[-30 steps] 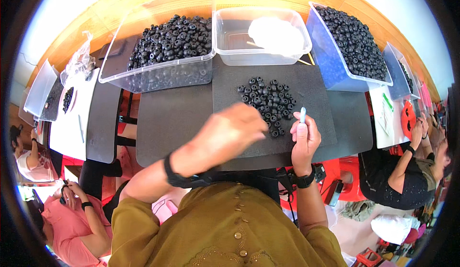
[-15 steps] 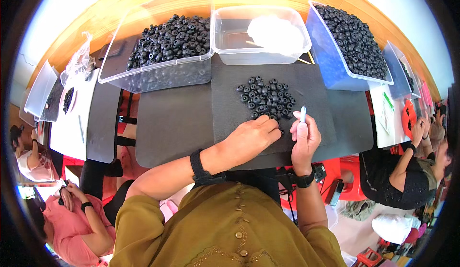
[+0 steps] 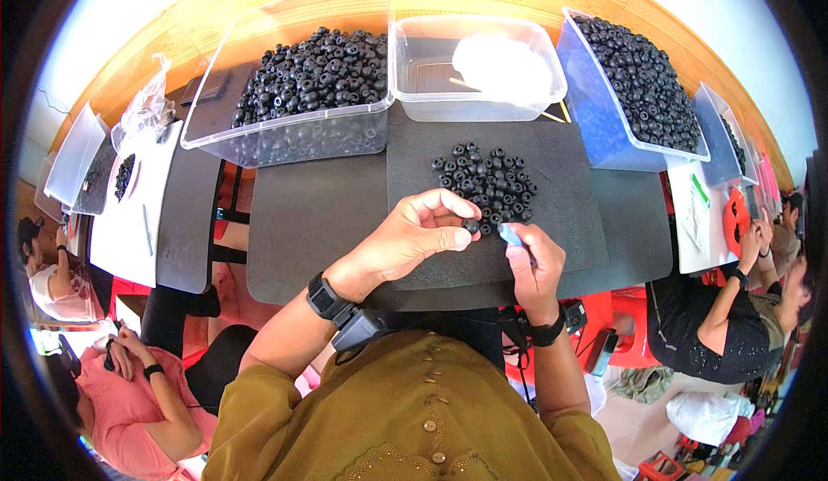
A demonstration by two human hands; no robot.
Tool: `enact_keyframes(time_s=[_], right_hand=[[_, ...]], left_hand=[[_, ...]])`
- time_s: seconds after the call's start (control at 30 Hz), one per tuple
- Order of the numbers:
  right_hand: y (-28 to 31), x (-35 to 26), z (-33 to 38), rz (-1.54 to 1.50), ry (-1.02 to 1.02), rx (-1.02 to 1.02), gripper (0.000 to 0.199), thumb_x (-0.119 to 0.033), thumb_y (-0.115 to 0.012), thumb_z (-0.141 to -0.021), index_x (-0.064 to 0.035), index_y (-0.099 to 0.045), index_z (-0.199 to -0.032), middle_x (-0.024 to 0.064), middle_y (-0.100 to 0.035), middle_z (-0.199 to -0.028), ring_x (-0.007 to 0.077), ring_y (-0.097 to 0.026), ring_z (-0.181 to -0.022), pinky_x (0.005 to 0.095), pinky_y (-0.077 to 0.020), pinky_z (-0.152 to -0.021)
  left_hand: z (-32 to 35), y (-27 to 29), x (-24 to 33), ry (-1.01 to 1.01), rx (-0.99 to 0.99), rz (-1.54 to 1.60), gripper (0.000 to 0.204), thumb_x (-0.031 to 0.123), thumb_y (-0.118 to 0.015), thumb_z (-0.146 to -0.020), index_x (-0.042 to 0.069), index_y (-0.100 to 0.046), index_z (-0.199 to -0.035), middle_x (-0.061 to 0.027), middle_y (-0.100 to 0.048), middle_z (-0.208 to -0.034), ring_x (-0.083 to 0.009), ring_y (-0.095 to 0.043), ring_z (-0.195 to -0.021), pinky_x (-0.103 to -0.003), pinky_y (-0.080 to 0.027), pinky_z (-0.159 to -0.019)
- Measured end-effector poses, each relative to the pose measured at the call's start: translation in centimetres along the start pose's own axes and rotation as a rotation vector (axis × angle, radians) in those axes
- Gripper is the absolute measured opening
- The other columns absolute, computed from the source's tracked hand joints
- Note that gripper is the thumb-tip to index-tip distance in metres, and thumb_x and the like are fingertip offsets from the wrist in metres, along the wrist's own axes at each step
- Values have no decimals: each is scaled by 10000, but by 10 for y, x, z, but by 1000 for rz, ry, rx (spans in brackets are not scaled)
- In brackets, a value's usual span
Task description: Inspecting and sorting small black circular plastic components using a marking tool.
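Note:
In front of me a loose pile of black beads (image 3: pixel 487 179), round with holes, lies on a dark mat (image 3: pixel 565 205). At the pile's near edge my left hand (image 3: pixel 414 238) pinches one black bead (image 3: pixel 470 226) between thumb and fingertips. Just right of it, my right hand (image 3: pixel 538 267) is closed on a small pale-blue tool (image 3: pixel 510 235); its end points toward the bead, and the fingers hide the rest. A narrow gap shows between the tool and the held bead.
A clear bin (image 3: pixel 285 140) heaped with black beads stands back left, and another full bin (image 3: pixel 591 119) back right. Between them sits a clear tub (image 3: pixel 483 110) with something white inside. People (image 3: pixel 142 395) sit at both sides beside neighbouring tables.
My left hand has turned over from palm down and now shows a bead in its fingertips. My right hand has moved slightly left and tipped the tool from upright toward the bead.

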State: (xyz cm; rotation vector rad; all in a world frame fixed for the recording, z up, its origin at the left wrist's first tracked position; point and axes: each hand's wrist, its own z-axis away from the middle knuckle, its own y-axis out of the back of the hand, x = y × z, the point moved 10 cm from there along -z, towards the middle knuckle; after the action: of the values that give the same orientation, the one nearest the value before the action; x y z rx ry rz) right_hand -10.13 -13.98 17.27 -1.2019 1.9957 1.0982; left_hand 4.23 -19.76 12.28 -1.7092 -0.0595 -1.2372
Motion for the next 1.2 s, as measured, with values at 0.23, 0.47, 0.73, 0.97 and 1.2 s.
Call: enact_keyframes(time_s=[0.23, 0.47, 0.73, 0.97, 1.2], right_hand=[[-15, -10, 1, 28, 125, -72, 187, -136, -668, -858, -20, -680, -1005, 60, -532, -648, 161, -473, -501, 290, -374, -487], [-17, -11, 2, 72, 133, -91, 195, -135, -694, -838, -22, -686, -996, 53, -533, -640, 160, -471, -486, 300, -373, -473], [-18, -13, 1, 108, 130, -93, 194, -128, -706, -823, -24, -687, -986, 57, -542, -638, 177, -485, -490, 312, -377, -471], [-19, -16, 1, 147, 141, -107, 205, -131, -708, -820, -23, -677, -990, 76, -579, -666, 213, -532, -516, 329, -407, -487], [-20, -18, 0, 174, 148, -120, 200, -128, -707, -815, -25, -672, -983, 90, -607, -696, 241, -571, -548, 345, -440, -510]], left_hand=[[5, 6, -12, 18, -27, 193, 216, 35, -688, -876, 66, -601, -1071, -74, -614, -1131, -160, -623, -991, -260, -529, -855], [6, 7, -17, 45, 2, 259, 194, 34, -657, -899, 62, -601, -1083, -64, -613, -1131, -137, -616, -992, -258, -531, -876], [8, 3, -14, 39, -34, 282, 206, 18, -650, -900, 66, -598, -1093, -70, -611, -1133, -143, -612, -950, -263, -523, -836], [10, 3, -15, 53, -34, 309, 202, 23, -657, -896, 70, -595, -1083, -76, -604, -1122, -147, -609, -942, -259, -518, -830], [10, 4, -16, 53, -64, 324, 189, 35, -657, -899, 80, -590, -1070, -78, -597, -1123, -150, -607, -958, -257, -520, -831]])
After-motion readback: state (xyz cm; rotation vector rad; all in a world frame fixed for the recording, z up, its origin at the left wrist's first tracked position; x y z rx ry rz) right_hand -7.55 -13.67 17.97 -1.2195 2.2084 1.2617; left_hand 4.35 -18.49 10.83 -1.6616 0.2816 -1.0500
